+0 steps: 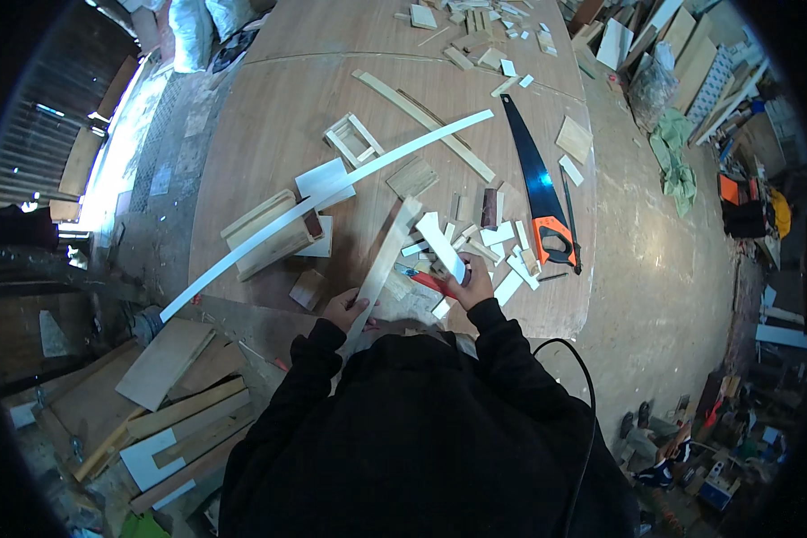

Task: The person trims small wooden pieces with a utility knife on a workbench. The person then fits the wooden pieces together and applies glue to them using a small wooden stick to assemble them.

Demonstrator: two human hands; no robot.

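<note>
My left hand is closed around the lower part of a pale wooden strip, which slants up and away over the table. In my right hand is a short white board, gripped near its lower end; its upper end comes close to the strip. Below the board, partly hidden by it and my right hand, lies a tool with red handles. Small white and bare wood offcuts lie scattered just beyond my right hand.
A long white strip rests across a wooden block and juts past the table's left edge. An orange-handled handsaw lies at the right. A small wooden frame stands farther back. Boards are piled at lower left.
</note>
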